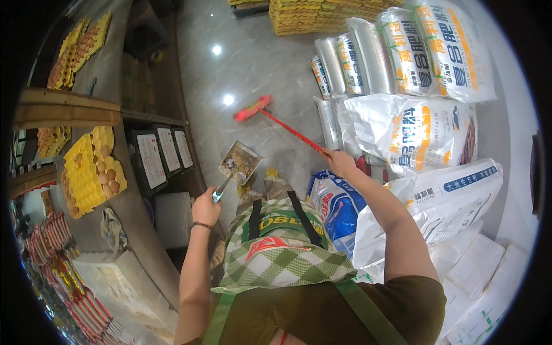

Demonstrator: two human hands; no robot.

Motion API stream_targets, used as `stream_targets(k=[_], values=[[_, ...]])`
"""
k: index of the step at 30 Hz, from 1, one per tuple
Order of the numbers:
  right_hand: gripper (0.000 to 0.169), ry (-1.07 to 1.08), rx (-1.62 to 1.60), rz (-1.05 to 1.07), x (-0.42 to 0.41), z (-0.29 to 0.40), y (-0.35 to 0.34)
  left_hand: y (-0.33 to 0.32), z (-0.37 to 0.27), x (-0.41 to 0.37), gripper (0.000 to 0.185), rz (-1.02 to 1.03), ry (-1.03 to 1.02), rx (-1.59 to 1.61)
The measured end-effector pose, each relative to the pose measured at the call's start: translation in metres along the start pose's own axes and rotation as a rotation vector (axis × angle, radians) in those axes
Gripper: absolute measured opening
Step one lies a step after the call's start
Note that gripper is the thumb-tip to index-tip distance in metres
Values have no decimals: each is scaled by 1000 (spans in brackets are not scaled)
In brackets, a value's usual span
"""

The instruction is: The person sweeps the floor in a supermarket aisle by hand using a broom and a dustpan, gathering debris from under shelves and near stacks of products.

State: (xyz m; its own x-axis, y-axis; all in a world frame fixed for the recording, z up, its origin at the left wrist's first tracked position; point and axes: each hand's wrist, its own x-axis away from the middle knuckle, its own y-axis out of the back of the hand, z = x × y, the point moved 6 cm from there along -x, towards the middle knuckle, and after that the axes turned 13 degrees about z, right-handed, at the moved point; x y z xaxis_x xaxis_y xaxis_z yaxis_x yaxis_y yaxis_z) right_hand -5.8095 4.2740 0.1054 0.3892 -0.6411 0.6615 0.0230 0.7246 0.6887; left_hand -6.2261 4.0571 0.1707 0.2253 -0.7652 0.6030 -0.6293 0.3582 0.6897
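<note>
My left hand (205, 210) grips the light-blue handle of a dustpan (246, 154), whose pan holds crumpled debris and dirt. My right hand (340, 163) is closed around the end of the red stick of a broom (295, 130). The red broom head (253, 108) is on the grey tiled floor (205, 77), beyond the dustpan and apart from it. Slight blur covers the broom head. Below the dustpan, my shoes (276, 187) show in front of a green checked apron (293, 263).
White fertilizer sacks (379, 129) line the right side, with a blue-and-white bag (338, 211) near my right leg. On the left, a counter (144, 233) carries yellow egg trays (79, 172), with dark boxes (148, 159) on a shelf beneath. Stacked yellow trays (297, 17) stand at the back.
</note>
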Motion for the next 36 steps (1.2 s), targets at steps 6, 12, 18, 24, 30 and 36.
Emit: stream_targets(k=[6, 12, 18, 24, 30, 36], values=[[35, -109, -129, -45, -82, 43, -23, -7, -30, -46, 35, 32, -51, -36], [41, -125, -220, -1, -34, 65, -124, -22, -48, -98, 40, 75, -15, -42], [40, -26, -605, 170, 89, 91, -137, -9, -77, -120, 42, 72, -1, -32], [37, -22, -650, 76, 128, 69, -125, -6, -51, -101, 42, 71, -47, -28], [35, 36, -426, -134, 15, 84, -104, 0, 4, -57, 41, -5, -52, 37], [31, -77, -472, -46, -32, 122, -138, 1, 26, -62, 40, 5, -66, -31]])
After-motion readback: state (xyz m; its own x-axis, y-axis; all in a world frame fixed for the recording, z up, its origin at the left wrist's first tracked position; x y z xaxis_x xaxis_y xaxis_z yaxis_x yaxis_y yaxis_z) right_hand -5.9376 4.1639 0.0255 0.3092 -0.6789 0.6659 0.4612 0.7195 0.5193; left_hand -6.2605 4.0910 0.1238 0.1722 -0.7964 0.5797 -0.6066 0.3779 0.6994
